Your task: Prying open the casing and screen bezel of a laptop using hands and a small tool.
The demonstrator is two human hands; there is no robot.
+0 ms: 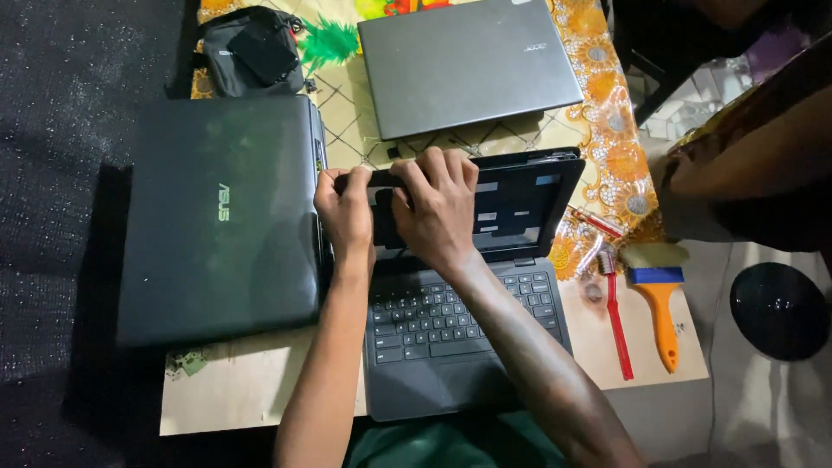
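Note:
An open black laptop [459, 338] lies in front of me, its keyboard towards me and its screen frame [529, 204] tilted back. My left hand [344, 212] grips the top left corner of the screen's bezel. My right hand [438, 204] lies over the top edge and upper left part of the screen, fingers curled over the edge. Both hands hide that part of the screen.
A closed black laptop [221, 217] lies to the left and a closed grey laptop [468, 61] behind. A black pouch [251, 48] sits at the back left. A red-handled brush [615, 312] and an orange-handled paintbrush [660, 295] lie at the right. Another person's arm [754, 165] reaches in from the right.

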